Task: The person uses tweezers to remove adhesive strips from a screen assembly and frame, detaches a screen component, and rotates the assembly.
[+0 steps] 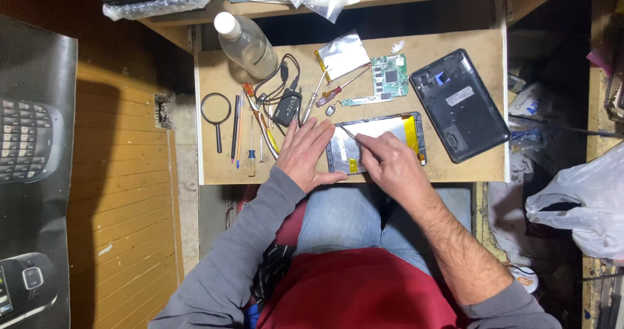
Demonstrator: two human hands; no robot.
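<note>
Left grip (304,153): flat and open, bracing my tablet frame (377,144).
Right grip (390,163): pinching a thin tool (349,132).
Risk: a slip could gouge the foil.

Your wooden pull-out shelf (474,43) with many parts on it.
You see a bottle (247,41), magnifying glass (216,111), screwdrivers (250,148), circuit board (388,77), black back cover (460,105) and opened tablet (377,134).

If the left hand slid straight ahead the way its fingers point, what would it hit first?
Probably the black adapter with its coiled cable, just beyond the left hand fingertips, which point up and slightly right. The metal tweezers lie close beside that line, so depth leaves it uncertain which comes first.
</note>
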